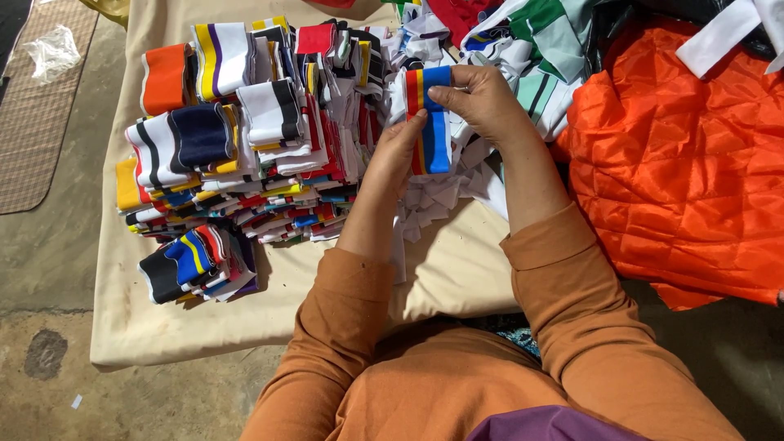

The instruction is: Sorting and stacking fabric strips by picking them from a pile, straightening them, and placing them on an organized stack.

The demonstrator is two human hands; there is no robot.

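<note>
Bare concrete floor (49, 261) — woven mat (37, 106) alongside

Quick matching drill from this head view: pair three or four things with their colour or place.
Things:
1. striped band in both hands
2. quilted fabric
3. plastic bag
4. cloth under the stacks

Colour or place:
A. beige, spread on the floor
B. orange, at the right
C. red, yellow and blue
D. clear, top left on the mat

Pairs: 1-C, 2-B, 3-D, 4-A
</note>
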